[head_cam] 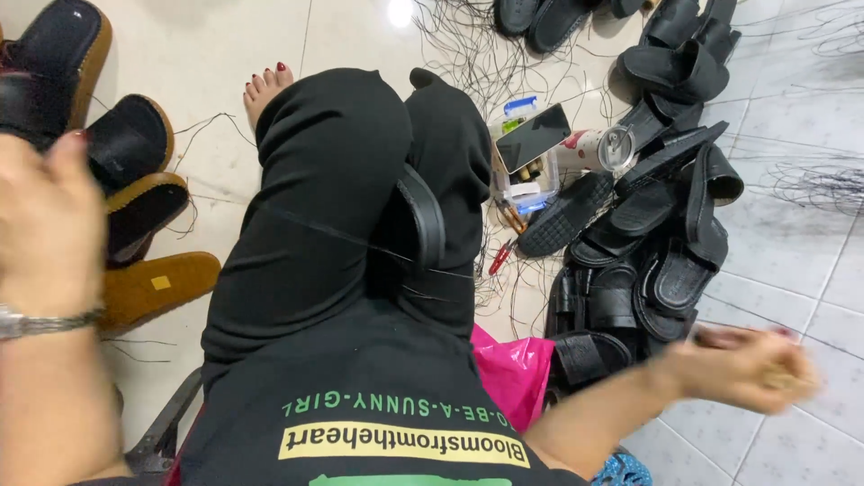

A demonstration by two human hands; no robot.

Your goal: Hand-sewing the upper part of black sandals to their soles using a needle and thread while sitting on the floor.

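Resting upright on the lap between both raised hands, the black rubber sandal (421, 220) trails taut thread leftward toward the nearer clenched left hand (45, 225), while the blurred right hand (751, 364), grip unclear, is flung wide.

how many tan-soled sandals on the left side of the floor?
4: one at the top-left corner, one below it, one lower, one sole-up nearest the chair. The raised hand may hide others.

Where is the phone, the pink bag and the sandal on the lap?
Phone (533, 137), head view, middle of its dark screen.
Pink bag (508, 364), head view, its crumpled side.
Sandal (423, 216), head view, its black edge.
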